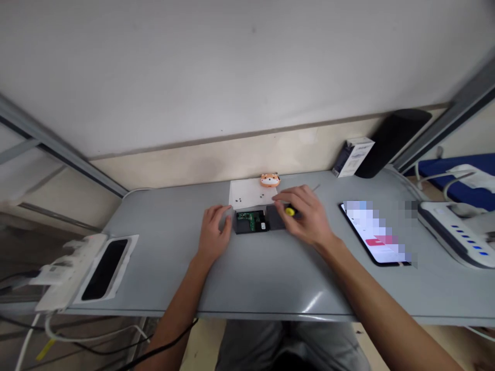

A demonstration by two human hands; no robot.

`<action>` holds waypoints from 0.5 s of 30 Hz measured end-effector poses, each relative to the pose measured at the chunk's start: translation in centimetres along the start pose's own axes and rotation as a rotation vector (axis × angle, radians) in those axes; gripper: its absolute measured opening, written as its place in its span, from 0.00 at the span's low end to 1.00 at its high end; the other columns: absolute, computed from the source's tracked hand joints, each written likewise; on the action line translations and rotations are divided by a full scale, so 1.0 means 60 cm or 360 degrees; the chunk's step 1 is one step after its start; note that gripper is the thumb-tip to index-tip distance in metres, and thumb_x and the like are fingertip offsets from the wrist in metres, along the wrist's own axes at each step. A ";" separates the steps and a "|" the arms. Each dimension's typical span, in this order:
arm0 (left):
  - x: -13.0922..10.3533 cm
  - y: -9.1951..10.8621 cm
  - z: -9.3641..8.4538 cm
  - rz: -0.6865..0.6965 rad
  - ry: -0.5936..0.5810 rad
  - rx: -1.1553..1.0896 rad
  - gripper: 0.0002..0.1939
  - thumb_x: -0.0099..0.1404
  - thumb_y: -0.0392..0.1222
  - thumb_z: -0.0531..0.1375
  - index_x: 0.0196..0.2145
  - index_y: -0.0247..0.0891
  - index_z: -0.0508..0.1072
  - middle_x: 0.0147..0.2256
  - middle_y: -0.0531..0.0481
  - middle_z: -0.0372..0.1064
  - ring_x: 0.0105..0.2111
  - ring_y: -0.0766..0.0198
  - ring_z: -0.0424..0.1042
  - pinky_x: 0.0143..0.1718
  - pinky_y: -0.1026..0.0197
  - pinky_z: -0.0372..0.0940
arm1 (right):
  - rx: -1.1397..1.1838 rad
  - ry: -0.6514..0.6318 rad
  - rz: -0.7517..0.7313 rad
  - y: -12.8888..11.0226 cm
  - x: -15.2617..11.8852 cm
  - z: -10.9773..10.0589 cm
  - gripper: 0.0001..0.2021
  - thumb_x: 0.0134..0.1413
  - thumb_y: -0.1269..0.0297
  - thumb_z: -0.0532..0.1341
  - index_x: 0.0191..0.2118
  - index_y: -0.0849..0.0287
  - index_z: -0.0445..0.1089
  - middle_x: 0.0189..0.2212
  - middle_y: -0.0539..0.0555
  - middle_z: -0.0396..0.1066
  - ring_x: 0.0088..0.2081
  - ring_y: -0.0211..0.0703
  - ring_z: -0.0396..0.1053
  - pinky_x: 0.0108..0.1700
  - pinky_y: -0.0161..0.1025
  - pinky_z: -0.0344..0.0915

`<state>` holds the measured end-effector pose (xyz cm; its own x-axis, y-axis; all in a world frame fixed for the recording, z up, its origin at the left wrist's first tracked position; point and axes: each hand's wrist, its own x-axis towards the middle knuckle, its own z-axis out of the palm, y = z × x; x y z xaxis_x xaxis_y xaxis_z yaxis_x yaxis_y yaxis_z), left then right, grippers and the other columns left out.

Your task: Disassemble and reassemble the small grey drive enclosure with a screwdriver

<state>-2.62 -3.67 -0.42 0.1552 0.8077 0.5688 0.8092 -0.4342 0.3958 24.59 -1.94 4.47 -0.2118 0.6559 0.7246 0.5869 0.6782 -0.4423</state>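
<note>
An opened dark device with a green circuit board point(253, 220) lies on the grey table in front of me. Close to its left edge rests my left hand point(216, 226), thumb and fingers apart, with no object seen in it. Joined to or touching the device's right side is a flat dark panel point(276, 218); I cannot tell which. Over that panel's right end, my right hand point(303, 214) holds a screwdriver point(290, 211) with a yellow handle end; its thin shaft points away to the upper right. The fingertips are near a white paper point(247, 191) bearing several tiny dark pieces, probably screws.
An orange animal-faced item point(269, 180) sits at the paper's back edge. To the right are a lit phone point(371, 232), a power strip point(460, 232), a small box point(353, 156) and a black cylinder point(394, 141). At left, a dark phone-shaped item point(105, 269) lies beside a white power strip point(71, 273).
</note>
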 end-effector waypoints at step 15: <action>0.045 0.039 0.034 0.0356 -0.0772 -0.0125 0.34 0.69 0.49 0.67 0.69 0.48 0.62 0.60 0.43 0.71 0.59 0.46 0.70 0.63 0.42 0.63 | 0.0327 0.0413 0.1013 0.030 0.024 0.060 0.27 0.67 0.38 0.53 0.32 0.56 0.72 0.21 0.49 0.69 0.23 0.39 0.63 0.28 0.38 0.58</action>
<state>0.88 -1.70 0.57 0.5780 0.7754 0.2545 0.6845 -0.6304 0.3661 22.56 1.42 2.79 0.3306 0.8621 0.3840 0.3704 0.2557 -0.8930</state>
